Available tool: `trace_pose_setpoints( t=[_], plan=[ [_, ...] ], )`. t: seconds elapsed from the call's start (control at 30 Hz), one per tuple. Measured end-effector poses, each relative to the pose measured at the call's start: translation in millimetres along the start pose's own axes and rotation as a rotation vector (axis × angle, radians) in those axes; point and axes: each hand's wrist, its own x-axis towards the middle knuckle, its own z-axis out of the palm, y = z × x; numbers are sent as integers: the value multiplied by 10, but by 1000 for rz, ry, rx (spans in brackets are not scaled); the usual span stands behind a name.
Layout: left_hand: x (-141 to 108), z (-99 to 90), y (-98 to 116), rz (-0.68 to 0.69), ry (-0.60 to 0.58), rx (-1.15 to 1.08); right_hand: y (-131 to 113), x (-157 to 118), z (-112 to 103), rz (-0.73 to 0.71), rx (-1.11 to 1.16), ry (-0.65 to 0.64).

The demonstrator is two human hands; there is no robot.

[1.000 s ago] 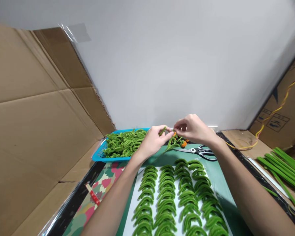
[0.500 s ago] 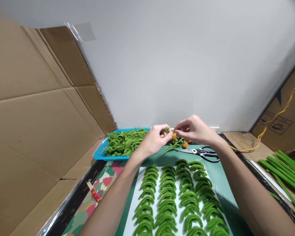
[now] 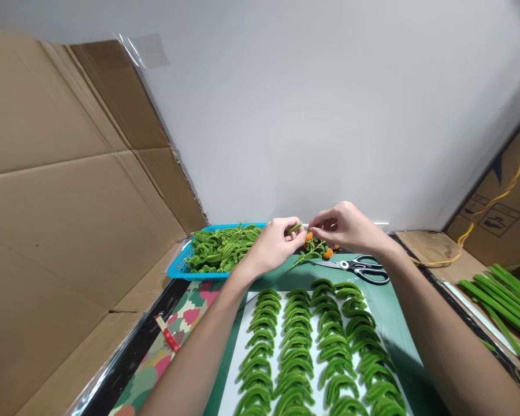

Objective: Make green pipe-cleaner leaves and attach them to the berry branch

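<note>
Left cardboard (image 3: 60, 138): tall panel with a fold line; torn right edge runs down toward the basket; clear tape (image 3: 152, 50) on the wall by its top corner.
Black table edge (image 3: 132, 361): slanting band between cardboard and cloth.
Patterned cloth (image 3: 190, 316): camouflage-like colours, partly under the left forearm; red-sleeved stick (image 3: 170, 338) lies on it, just beside that forearm.
Blue basket (image 3: 199, 276): heaped with fuzzy green strips (image 3: 223, 248); right end hidden behind the left hand, limiting room that side.
Left hand (image 3: 277, 242): fingers curled, gripping a green piece (image 3: 293, 229) raised above the mat's far side.
White board (image 3: 233, 381): four columns of arched green pieces (image 3: 293, 364), nearer the wearer than both hands; near end cut off by frame.
Wall (image 3: 307, 115): pale, upright, close behind the hands; free height above them.
Orange flowers (image 3: 328, 253): beside a green sprig (image 3: 312, 253), beneath the fingertips.
Right hand (image 3: 340, 225): thumb and forefinger pinched near the left fingertips; cannot tell whether anything is held.
Scissors (image 3: 344, 265): blades leftward, handles near right forearm.
Green mat (image 3: 383, 294): strip visible between board and right forearm.
Yellow wire (image 3: 509, 188): hangs before the right-hand carton (image 3: 500, 219).
Green stems (image 3: 500, 297): bundled at far right, outside right forearm.
</note>
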Motion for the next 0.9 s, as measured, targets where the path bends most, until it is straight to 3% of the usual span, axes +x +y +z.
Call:
trace_pose_setpoints(
  t=[0.2,0.63,0.8,0.9],
  plan=[
    [0,-13,8,40,-4,-8,-31,-24,-18,49,117,-15],
    [-53,-158,118,97,-70,-31,80,13,12,77,659,-36],
    [-94,-240,152,76,-202,-69,47,-17,-20,133,686,-158],
    [-95,-251,134,56,-213,-78,14,-31,-35,120,639,-185]
  ],
)
